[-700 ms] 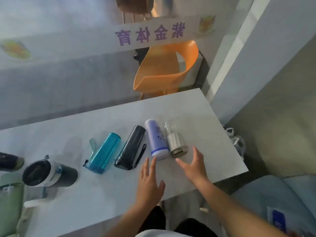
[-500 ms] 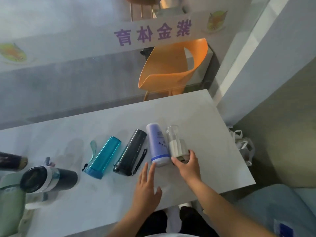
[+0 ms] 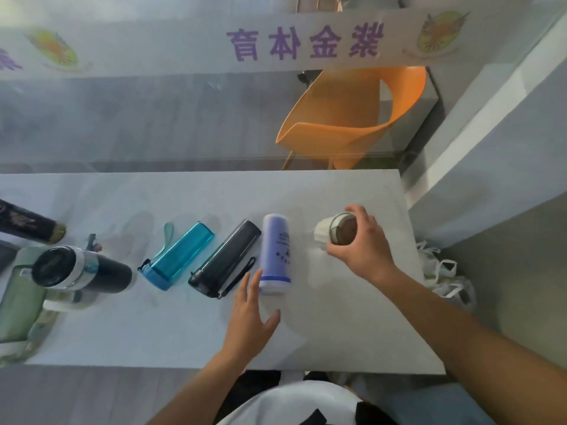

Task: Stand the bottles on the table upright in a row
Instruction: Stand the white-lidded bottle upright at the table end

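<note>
My right hand grips the small white and clear bottle at the table's right end, tilted with its metal base toward me. A lavender bottle lies on its side just left of it. My left hand hovers open, fingertips close to that bottle's white cap end. Further left lie a black bottle with a strap, a teal bottle and a dark mug-like bottle with a silver ring. Another dark bottle lies at the far left edge.
The white table ends just right of my right hand. A green pouch rests at the left. White bags sit on the floor to the right. An orange chair stands behind glass beyond the table.
My right hand took hold of the white and clear bottle, lifted it off its side and moved it right, away from the lavender bottle. My left hand stayed near the lavender bottle's cap.
</note>
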{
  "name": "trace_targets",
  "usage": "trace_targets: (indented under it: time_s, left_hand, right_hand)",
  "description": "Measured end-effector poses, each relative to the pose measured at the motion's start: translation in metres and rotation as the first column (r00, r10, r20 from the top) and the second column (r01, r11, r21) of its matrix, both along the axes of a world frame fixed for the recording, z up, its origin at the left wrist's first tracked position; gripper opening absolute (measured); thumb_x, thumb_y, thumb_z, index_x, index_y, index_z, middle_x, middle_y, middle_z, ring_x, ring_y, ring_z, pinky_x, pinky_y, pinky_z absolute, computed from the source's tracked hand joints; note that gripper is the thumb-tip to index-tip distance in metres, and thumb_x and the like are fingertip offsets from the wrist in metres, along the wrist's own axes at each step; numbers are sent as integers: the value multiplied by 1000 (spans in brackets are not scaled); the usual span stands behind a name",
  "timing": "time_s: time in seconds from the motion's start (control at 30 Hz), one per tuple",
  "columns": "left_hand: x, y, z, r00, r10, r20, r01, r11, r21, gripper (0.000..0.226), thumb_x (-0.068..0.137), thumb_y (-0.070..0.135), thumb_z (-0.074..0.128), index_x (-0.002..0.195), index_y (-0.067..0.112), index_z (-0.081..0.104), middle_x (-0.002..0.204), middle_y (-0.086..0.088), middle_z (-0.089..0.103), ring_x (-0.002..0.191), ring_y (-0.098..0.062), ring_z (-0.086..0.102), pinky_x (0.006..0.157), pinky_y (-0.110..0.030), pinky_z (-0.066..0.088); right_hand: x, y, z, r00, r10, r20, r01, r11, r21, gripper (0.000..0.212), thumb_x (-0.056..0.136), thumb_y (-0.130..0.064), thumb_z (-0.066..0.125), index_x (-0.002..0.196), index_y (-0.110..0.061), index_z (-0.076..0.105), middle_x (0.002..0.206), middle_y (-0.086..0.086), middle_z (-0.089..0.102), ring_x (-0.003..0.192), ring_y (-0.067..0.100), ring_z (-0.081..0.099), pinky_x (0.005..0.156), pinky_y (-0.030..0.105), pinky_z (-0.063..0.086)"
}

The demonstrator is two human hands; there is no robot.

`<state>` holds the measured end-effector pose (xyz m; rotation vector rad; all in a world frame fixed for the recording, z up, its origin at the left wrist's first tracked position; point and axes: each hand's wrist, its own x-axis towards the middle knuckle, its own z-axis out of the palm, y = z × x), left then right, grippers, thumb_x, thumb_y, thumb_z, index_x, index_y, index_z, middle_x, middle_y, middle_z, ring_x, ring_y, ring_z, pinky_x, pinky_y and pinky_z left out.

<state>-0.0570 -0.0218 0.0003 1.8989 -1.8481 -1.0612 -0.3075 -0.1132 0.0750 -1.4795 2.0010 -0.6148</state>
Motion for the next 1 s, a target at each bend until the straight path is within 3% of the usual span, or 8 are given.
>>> trace_targets:
  time_s: [0.13, 0.27, 0.7, 0.8, 0.87, 1.0]
  left_hand:
    - [-1, 1, -7, 998, 60, -7, -60, 998, 15, 93, 82, 35, 76, 150, 42, 13, 158, 5, 15, 141, -19, 28, 109, -37, 37]
    - [2, 3, -14, 994, 110, 2, -110, 992, 58, 91, 82, 33, 76, 151, 38, 16, 159, 4, 16, 144, -20, 24, 113, -38, 33]
    - [7, 4, -11, 996, 91, 25, -93, 992, 89, 87, 83, 31, 74, 150, 37, 18, 156, 5, 26, 142, -19, 27, 114, -38, 32]
    - [10, 3, -11, 997, 70, 30, -73, 994, 86, 87, 84, 31, 73, 151, 36, 18, 156, 5, 26, 142, -18, 27, 114, -37, 31]
    - [12, 4, -11, 997, 63, 33, -66, 994, 83, 86, 84, 31, 73, 150, 36, 19, 156, 6, 27, 141, -17, 27, 114, -36, 30]
    - [19, 10, -15, 994, 80, 72, -87, 991, 97, 81, 87, 34, 69, 151, 33, 20, 158, 4, 25, 144, -19, 25, 116, -41, 31]
  right_hand:
    - [-24, -40, 22, 958, 228, -174, -220, 973, 67, 76, 59, -41, 80, 126, -28, 46, 114, 4, 53, 99, 28, 52, 81, 34, 45]
    - [-30, -61, 24, 910, 333, -247, -300, 940, 161, 77, 60, -42, 78, 129, -27, 46, 119, 6, 49, 103, 29, 50, 81, 33, 44]
    - [-26, -56, 18, 910, 344, -232, -306, 934, 184, 89, 68, -48, 77, 143, -33, 33, 134, 4, 45, 117, 29, 48, 90, 40, 49]
    - [-23, -45, 26, 907, 281, -313, -270, 960, 80, 96, 66, -58, 77, 146, -32, 29, 145, 8, 38, 128, 32, 40, 98, 47, 44]
    - [-17, -26, 35, 922, 194, -334, -228, 972, -66, 89, 68, -58, 74, 142, -31, 34, 145, 6, 39, 130, 31, 37, 103, 48, 38]
    - [15, 42, 34, 993, 116, -29, -120, 948, -294, 65, 76, -46, 67, 134, -23, 46, 136, 3, 48, 124, 24, 42, 106, 43, 36]
